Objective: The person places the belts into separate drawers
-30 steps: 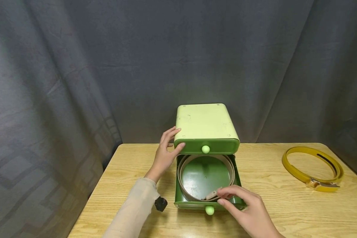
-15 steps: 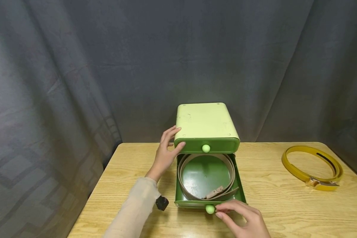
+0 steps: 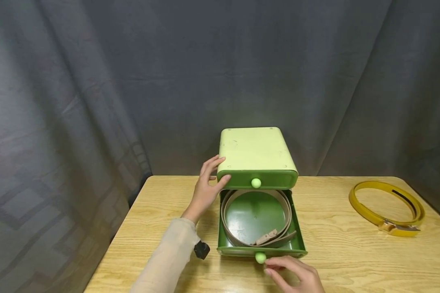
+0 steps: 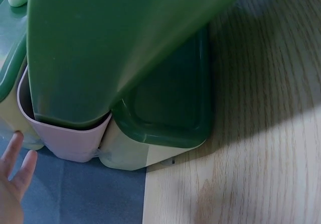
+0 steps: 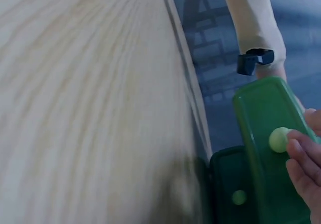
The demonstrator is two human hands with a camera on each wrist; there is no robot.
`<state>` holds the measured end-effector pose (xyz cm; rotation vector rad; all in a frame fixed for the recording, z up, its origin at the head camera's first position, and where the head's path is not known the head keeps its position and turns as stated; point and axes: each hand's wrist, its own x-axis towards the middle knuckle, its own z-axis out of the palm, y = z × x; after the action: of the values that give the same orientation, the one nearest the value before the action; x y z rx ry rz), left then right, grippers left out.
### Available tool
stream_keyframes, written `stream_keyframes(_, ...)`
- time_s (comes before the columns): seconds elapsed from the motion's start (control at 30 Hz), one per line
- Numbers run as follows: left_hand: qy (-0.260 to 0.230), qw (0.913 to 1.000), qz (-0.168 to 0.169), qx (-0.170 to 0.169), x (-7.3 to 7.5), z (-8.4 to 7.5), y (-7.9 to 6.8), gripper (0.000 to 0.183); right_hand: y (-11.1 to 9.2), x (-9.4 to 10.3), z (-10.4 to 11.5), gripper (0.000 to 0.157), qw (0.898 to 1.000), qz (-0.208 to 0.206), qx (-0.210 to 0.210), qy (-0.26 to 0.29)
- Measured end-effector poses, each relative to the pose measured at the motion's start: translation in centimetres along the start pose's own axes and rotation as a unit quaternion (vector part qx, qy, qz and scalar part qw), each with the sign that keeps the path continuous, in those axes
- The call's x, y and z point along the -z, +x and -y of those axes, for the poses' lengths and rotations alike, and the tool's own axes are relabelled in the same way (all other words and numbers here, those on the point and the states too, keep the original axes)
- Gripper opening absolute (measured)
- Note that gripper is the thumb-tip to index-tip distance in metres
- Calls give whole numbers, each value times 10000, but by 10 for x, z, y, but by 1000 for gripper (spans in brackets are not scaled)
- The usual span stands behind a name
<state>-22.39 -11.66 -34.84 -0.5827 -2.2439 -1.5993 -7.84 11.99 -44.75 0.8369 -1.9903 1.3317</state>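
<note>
A green cabinet [image 3: 254,148] with a pale lime top stands on the table. Its middle drawer [image 3: 238,252] is pulled out, and a coiled beige belt [image 3: 289,211] lies inside, buckle toward the drawer's front. My left hand [image 3: 204,193] rests against the cabinet's left side, thumb on the top drawer's front. At the pulled-out drawer's round knob [image 3: 260,257] is my right hand [image 3: 297,274], fingertips right beside it; the right wrist view shows fingers reaching the knob [image 5: 279,139] with no curl round it. From the left wrist view, the drawer [image 4: 100,48] juts above a lower drawer front [image 4: 170,93].
A coiled yellow belt [image 3: 363,209] with a gold buckle lies at the table's right. Grey curtains [image 3: 223,81] hang behind the wooden table [image 3: 352,264]. A black device [image 3: 201,249] is at the left sleeve.
My right hand has left the beige belt's end and moved down to the knob. The belt's loose end now shows inside the drawer. My left hand stays on the cabinet.
</note>
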Motion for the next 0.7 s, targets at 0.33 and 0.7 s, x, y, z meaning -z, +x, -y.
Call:
stream_keyframes(0.33,39,10000,-13,-25,0,-1,0,49,-7,-6,-8,53,9993,61,-284,-249)
stream_keyframes(0.7,164,9999,-11,35,0,-1,0,49,-10,-9,-14,59,9980,221,-286,-511)
